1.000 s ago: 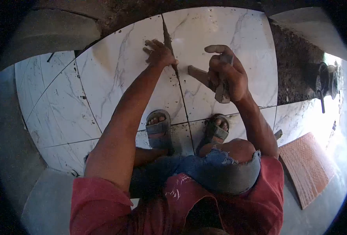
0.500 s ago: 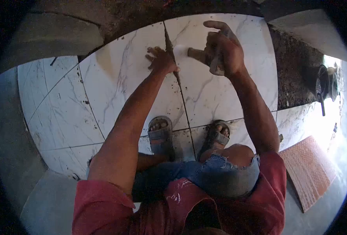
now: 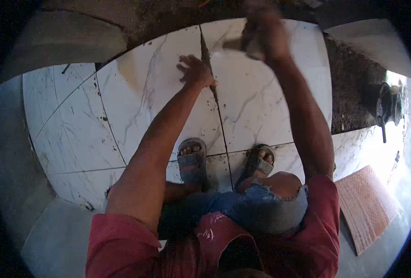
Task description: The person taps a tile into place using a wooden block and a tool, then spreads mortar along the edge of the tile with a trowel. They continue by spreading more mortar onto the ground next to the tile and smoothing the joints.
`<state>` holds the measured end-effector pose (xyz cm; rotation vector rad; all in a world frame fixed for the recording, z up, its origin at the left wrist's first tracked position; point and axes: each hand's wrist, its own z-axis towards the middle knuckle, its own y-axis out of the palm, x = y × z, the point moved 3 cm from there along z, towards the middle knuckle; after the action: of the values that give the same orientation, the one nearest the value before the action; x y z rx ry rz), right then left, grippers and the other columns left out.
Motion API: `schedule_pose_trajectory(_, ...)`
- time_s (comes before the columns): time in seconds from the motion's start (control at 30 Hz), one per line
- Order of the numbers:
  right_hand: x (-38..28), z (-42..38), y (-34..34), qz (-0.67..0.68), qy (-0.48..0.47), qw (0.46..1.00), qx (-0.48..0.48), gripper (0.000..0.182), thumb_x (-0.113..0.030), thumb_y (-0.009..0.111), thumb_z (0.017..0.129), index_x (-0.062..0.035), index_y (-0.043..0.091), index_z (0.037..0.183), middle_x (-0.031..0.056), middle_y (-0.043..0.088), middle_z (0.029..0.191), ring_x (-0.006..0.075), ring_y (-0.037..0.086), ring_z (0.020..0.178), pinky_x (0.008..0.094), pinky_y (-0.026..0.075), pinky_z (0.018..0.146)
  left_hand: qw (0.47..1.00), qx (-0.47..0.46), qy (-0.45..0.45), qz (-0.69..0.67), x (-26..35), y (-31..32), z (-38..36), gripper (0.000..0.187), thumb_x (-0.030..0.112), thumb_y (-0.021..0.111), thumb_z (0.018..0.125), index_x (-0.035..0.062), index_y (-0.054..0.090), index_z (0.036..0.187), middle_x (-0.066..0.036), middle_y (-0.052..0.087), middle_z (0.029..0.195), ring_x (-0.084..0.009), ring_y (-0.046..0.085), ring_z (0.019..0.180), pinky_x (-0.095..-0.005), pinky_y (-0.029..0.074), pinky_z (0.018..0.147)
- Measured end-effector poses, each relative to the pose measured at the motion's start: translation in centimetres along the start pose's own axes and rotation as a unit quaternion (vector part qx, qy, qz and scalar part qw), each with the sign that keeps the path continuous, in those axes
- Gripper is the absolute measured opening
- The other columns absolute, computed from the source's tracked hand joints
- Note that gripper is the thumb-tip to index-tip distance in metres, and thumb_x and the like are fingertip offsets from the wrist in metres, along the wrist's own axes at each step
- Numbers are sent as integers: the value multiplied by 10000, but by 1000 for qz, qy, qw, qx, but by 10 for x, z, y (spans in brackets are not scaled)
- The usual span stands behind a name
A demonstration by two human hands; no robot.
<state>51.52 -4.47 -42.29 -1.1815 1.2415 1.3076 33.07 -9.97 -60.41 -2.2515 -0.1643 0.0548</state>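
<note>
Head view: the left hand (image 3: pixel 197 72), fingers spread, rests on a white marbled floor tile (image 3: pixel 143 104) beside a dark tapering joint (image 3: pixel 205 50); the right hand (image 3: pixel 271 39), blurred, has its fingers closed around a hand tool (image 3: pixel 254 49) above the neighbouring tile (image 3: pixel 265 106). Sandals (image 3: pixel 192 160) stand nearby; rightward are bare soil (image 3: pixel 354 88), a dark object (image 3: pixel 387 106) and a reddish-backed loose tile (image 3: pixel 367 208).

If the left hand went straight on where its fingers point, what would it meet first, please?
The left hand would likely cross white tile, then meet dark ground beyond; depth is unclear.
</note>
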Motion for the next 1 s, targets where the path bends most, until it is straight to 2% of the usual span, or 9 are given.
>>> schedule_pose_trajectory(0.27,-18,16,9,342,-28,939,-20,284,-329,541,893,-56,524,973,60,493,648,176,484,515,350,466,508,1000,-13,-14,-14,-3,2,-5,1304,446,840,568,-93,-14,1393,-348,-72,1437,-566,13,1308,-676,373,889)
schedule_pose_trajectory(0.33,-5,24,10,68,49,996,-10,240,-265,532,896,-56,505,1012,53,484,645,174,488,512,335,465,505,1000,13,-5,-13,3,-11,-4,1301,427,847,567,-94,-14,1392,-354,-78,1433,-577,0,1301,-688,368,882)
schedule_pose_trajectory(0.47,-56,-1,31,311,-23,947,78,170,-197,484,899,-60,512,997,41,482,645,167,483,525,322,431,485,999,-36,-5,-29,-5,16,6,1293,431,832,591,-83,-39,1397,-355,-96,1431,-584,-21,1297,-692,346,898)
schedule_pose_trajectory(0.63,21,44,1,109,-48,993,-18,230,-307,505,899,-88,503,832,31,477,699,161,469,557,337,412,514,999,21,37,14,6,-16,-3,1301,422,843,581,-87,-37,1394,-363,-101,1425,-581,-10,1299,-682,358,896)
schedule_pose_trajectory(0.7,-51,16,23,233,8,972,24,243,-316,507,898,-90,498,811,29,474,697,154,452,549,331,404,515,999,-19,13,-30,-2,-5,-11,1303,456,832,585,-84,-34,1396,-362,-97,1426,-581,7,1299,-672,369,894)
schedule_pose_trajectory(0.8,27,41,2,240,-97,965,-50,244,-319,497,901,-87,519,828,36,479,694,148,450,545,321,406,511,998,-13,-46,-51,6,-23,-20,1312,447,838,576,-80,-40,1397,-360,-79,1430,-585,5,1297,-682,368,886)
schedule_pose_trajectory(0.87,69,63,-9,-116,-202,972,33,237,-307,496,892,-81,532,832,55,490,667,154,490,535,320,424,498,999,-2,-30,-32,9,-26,-13,1314,438,838,578,-73,-52,1398,-350,-72,1436,-577,7,1301,-675,364,899)
schedule_pose_trajectory(0.9,5,36,14,101,35,994,28,259,-321,480,898,-78,536,828,70,488,645,168,504,542,340,434,497,1000,-10,1,3,11,-32,-15,1317,438,837,579,-74,-61,1396,-349,-80,1436,-573,7,1304,-671,366,901)
schedule_pose_trajectory(1.0,-28,7,11,282,76,956,-19,238,-281,460,897,-67,538,831,75,487,631,179,499,534,350,440,496,999,-27,15,31,2,-7,-7,1319,491,820,566,-108,-22,1385,-371,-32,1428,-591,-20,1293,-714,220,925)
